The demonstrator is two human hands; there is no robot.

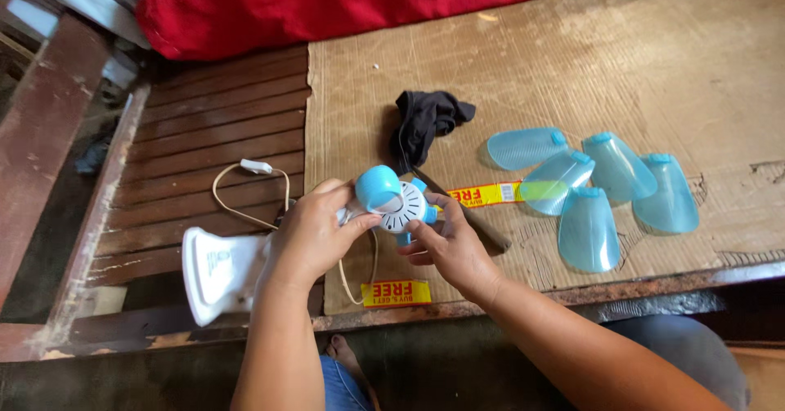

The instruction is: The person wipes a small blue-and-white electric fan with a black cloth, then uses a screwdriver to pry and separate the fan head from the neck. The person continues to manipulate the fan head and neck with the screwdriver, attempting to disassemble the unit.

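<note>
Two hands: both work on one small fan, seen from the head camera looking down.
Left hand: wraps the fan's white neck from the left, fingers curled together around it, thumb lying across toward the hub.
Right hand: comes in from the right, fingers bent and close together, fingertips pinching the edge of the hub.
Fan hub: a round white piece with radial slots and light-blue stubs around its rim, held between the two hands just above the front edge of the cardboard.
Blue cap: a light-blue rounded cap sitting on the upper left of the hub, touching it.
Fan base: white, flat-footed, lying tilted on the wooden slats left of the left hand.
Cord: cream-coloured, looping over the slats behind the base, with a small white switch on it.
Blades: five translucent light-blue blades lying loose in a cluster on the cardboard, well to the right of the hands, some overlapping.
Black cloth: crumpled on the cardboard behind the hub.
Cardboard sheet: brown, flattened, covering the right part of the wooden surface.
Red fabric: bunched along the far edge.
</note>
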